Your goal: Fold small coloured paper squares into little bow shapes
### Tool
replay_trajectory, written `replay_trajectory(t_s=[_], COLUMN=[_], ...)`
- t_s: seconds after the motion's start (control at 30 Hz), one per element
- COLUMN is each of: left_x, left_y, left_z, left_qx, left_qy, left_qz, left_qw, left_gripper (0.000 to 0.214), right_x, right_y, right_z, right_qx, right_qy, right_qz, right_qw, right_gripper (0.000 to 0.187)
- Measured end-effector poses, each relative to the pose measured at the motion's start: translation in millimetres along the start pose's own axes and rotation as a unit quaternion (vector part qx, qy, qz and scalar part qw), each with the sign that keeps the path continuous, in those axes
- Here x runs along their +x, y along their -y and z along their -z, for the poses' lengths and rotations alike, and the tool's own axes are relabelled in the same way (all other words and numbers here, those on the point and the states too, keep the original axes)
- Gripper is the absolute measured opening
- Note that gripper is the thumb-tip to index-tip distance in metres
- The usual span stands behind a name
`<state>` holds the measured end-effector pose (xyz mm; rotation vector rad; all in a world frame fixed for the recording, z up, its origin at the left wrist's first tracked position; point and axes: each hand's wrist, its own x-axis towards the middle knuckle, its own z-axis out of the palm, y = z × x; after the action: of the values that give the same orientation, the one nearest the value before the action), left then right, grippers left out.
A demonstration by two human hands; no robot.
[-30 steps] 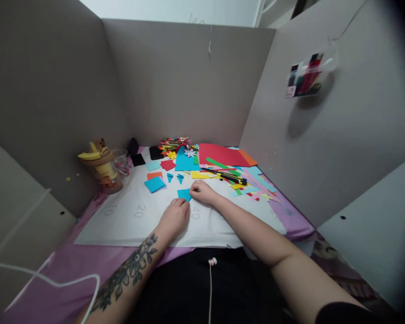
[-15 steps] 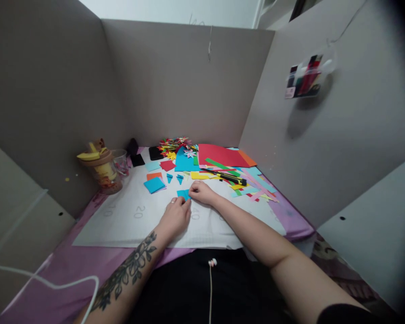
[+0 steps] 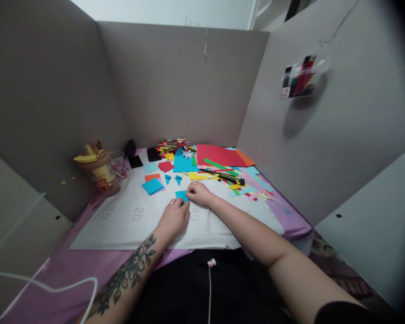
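Blue paper (image 3: 180,194) sits in from the middle of the purple-covered table's (image 3: 295,221) near edge, likely for easy two-hand reach. Left hand (image 3: 174,217), fingers bunched, meets its near side, apparently steadying it; can't tell if it's pinching. Right hand (image 3: 199,193) seems to pinch its right edge, forearm slanting in from near right.

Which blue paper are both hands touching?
The small blue piece, touched by the left hand and right hand. The blue square, two folded blue pieces and large blue sheet lie apart from both hands.
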<state>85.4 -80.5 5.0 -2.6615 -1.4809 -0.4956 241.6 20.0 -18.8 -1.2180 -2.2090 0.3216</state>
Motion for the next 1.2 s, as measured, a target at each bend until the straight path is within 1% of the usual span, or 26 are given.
replay_trajectory(t_s=[0.33, 0.67, 0.87, 0.9, 1.03, 1.1, 1.2], left_x=[0, 1, 2, 2, 1, 1, 1], left_y=[0, -1, -3, -3, -3, -3, -3], left_z=[-1.4, -0.5, 1.7, 2.1, 2.9, 2.7, 2.2], left_qx=[0.001, 0.004, 0.012, 0.016, 0.025, 0.028, 0.032], left_qy=[-0.009, -0.004, 0.003, 0.005, 0.008, 0.009, 0.01], left_qz=[0.0, 0.007, 0.015, 0.017, 0.014, 0.012, 0.012], left_qw=[1.0, 1.0, 1.0, 1.0, 1.0, 1.0, 0.999], left_gripper=[0.026, 0.025, 0.025, 0.025, 0.027, 0.027, 0.026], right_x=[-1, -2, -3, -3, -6, -7, -6], right_y=[4, 9, 9, 9, 3, 1, -2], right_z=[1, 2, 2, 2, 8, 11, 13], right_qx=[-0.032, -0.056, -0.077, -0.071, -0.035, -0.038, -0.06], right_qy=[0.007, 0.029, 0.03, 0.028, 0.034, 0.038, 0.019], right_qz=[-0.003, -0.017, -0.015, -0.016, -0.002, -0.014, -0.063], right_qw=[0.999, 0.998, 0.996, 0.997, 0.999, 0.998, 0.996], right_gripper=[0.009, 0.01, 0.006, 0.007, 0.027, 0.029, 0.025])
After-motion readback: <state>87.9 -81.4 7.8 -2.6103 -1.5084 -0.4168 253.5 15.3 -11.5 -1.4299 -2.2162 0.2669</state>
